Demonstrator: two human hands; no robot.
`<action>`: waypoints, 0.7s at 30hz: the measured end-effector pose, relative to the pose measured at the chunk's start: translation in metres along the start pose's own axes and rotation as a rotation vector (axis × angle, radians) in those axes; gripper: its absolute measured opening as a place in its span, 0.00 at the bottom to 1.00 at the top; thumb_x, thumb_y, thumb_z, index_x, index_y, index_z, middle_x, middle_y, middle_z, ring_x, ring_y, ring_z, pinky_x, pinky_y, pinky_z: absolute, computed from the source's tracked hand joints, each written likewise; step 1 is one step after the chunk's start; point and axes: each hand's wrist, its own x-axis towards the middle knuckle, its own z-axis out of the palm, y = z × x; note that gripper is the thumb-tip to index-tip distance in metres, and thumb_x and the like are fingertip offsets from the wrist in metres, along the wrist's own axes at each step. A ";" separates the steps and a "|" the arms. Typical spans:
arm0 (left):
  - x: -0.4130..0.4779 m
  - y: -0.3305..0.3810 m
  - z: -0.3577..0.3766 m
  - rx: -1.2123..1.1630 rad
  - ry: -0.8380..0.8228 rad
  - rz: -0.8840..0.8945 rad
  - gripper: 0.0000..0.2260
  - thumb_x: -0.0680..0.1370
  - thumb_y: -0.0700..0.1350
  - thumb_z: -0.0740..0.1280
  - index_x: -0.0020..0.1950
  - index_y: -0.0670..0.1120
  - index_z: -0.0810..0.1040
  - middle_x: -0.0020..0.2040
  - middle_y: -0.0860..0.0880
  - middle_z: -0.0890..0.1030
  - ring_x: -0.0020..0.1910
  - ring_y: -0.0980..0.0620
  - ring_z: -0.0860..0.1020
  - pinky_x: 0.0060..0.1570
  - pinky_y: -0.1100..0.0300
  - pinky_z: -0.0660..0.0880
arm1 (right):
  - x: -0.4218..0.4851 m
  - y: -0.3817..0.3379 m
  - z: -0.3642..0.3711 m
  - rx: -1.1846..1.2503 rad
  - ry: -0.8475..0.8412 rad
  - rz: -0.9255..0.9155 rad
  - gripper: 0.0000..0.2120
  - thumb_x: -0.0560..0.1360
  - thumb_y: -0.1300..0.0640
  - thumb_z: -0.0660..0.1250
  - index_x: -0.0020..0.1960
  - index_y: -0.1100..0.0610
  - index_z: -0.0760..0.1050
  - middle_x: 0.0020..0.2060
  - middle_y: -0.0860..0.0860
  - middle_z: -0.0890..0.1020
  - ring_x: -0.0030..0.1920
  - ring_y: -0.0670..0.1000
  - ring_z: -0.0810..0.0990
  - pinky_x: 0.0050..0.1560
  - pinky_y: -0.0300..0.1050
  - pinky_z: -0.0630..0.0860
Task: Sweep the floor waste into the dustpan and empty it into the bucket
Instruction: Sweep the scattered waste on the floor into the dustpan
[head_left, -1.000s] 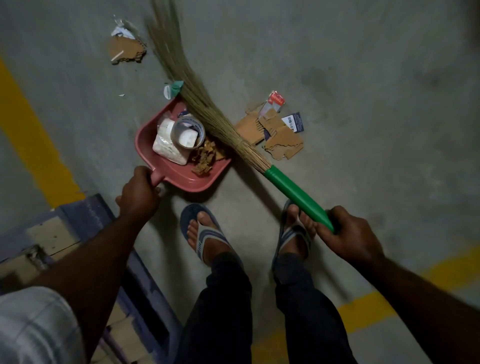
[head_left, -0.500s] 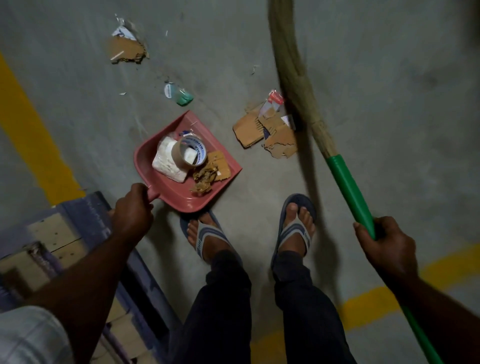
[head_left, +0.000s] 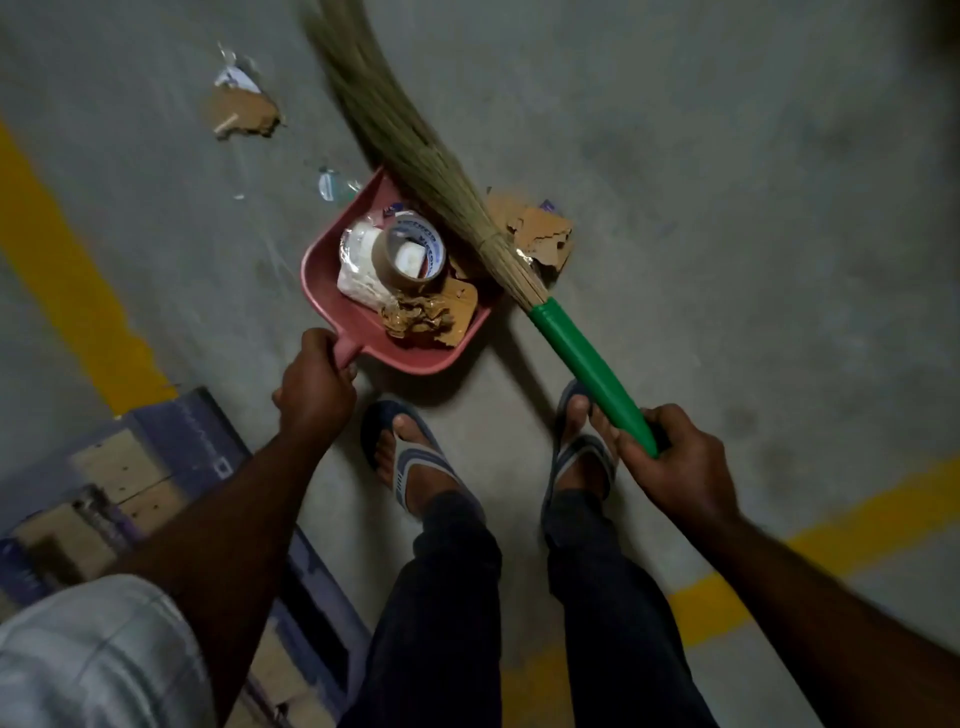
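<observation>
— Dustpan (head_left: 415, 359) pos?
— Low over the floor, just ahead of my view of the feet; can't tell if its lip touches. L hand (head_left: 314, 389) is wrapped round its stub handle. Inside: tape roll (head_left: 410, 252), white packet (head_left: 358, 260), crumpled brown scraps (head_left: 415, 317).
— Broom (head_left: 587, 364)?
— R hand (head_left: 675, 462) is clamped on the green grip. Bristles slant over the pan's far-right edge, blurred. Cardboard bits (head_left: 543, 236) lie just beside the pan, right side. Small wrapper (head_left: 332, 184) near its far corner. Torn cardboard (head_left: 241, 111) well apart, far left.
</observation>
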 end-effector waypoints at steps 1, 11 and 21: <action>-0.002 0.001 -0.007 -0.028 0.016 0.004 0.11 0.78 0.44 0.66 0.57 0.50 0.67 0.52 0.44 0.79 0.52 0.38 0.77 0.53 0.44 0.72 | 0.000 -0.007 -0.006 0.041 0.022 -0.008 0.12 0.70 0.50 0.75 0.49 0.54 0.78 0.36 0.53 0.82 0.37 0.56 0.81 0.37 0.49 0.78; -0.029 0.055 -0.133 -0.130 0.147 0.057 0.14 0.77 0.45 0.69 0.57 0.51 0.67 0.52 0.42 0.81 0.51 0.37 0.78 0.51 0.44 0.75 | 0.005 -0.106 -0.103 0.189 0.124 0.001 0.14 0.71 0.46 0.75 0.50 0.54 0.77 0.35 0.49 0.80 0.36 0.51 0.79 0.37 0.40 0.70; -0.134 0.136 -0.299 -0.101 0.181 0.058 0.14 0.77 0.44 0.69 0.60 0.50 0.69 0.55 0.43 0.81 0.54 0.37 0.77 0.55 0.44 0.73 | -0.073 -0.200 -0.255 0.255 0.145 -0.048 0.18 0.72 0.47 0.73 0.58 0.52 0.76 0.37 0.47 0.78 0.39 0.52 0.78 0.41 0.44 0.75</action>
